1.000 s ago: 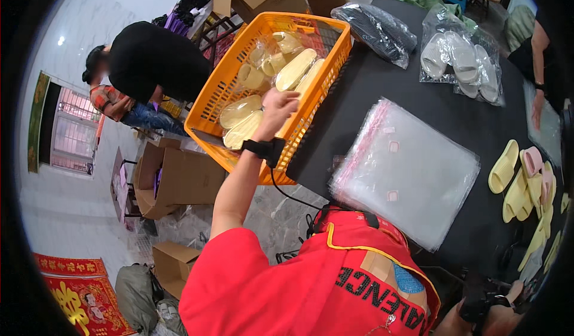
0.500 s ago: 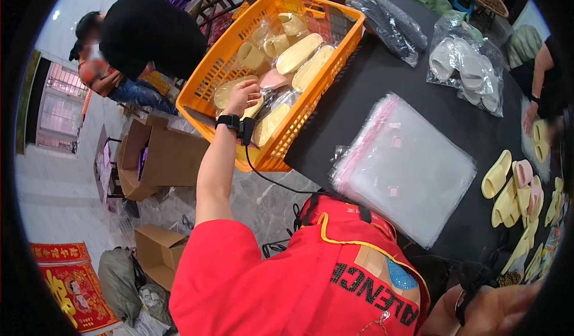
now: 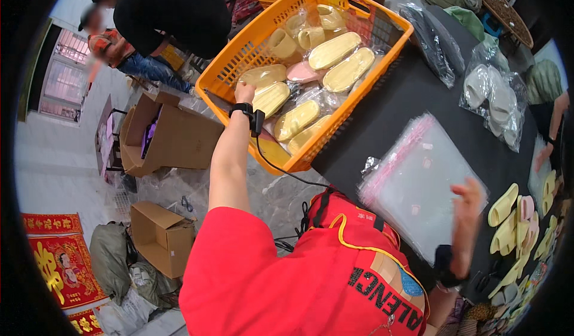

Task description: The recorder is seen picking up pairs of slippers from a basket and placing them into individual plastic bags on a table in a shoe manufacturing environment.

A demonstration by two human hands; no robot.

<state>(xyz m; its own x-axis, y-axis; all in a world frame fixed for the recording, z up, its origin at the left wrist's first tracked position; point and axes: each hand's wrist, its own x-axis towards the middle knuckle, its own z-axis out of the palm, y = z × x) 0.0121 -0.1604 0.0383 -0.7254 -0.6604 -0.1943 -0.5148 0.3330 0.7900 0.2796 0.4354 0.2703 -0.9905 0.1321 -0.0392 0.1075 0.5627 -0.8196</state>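
Observation:
My left hand (image 3: 244,92) reaches into the left side of an orange plastic basket (image 3: 375,52), beside a pale yellow slipper (image 3: 271,99); its fingers are mostly hidden. Several yellow slippers and a pink slipper (image 3: 304,72) lie in the basket, many in clear plastic. My right hand (image 3: 467,222), blurred, is raised over the right edge of a stack of clear plastic bags (image 3: 418,180) with pink top edges. Its fingers look apart and nothing shows in them. A band with a small black box and cable sits on my left wrist.
Bagged white slippers (image 3: 495,100) and a dark bagged bundle (image 3: 433,43) lie on the black table (image 3: 382,112). Loose yellow slippers (image 3: 503,205) spread along its right side. Another person's hand (image 3: 544,155) is at the far right. Cardboard boxes (image 3: 173,136) stand on the floor at left.
My right hand has come up from the lower right to the bag stack. The left hand has shifted toward the basket's left side, uncovering the slipper beneath. The whole view has shifted too.

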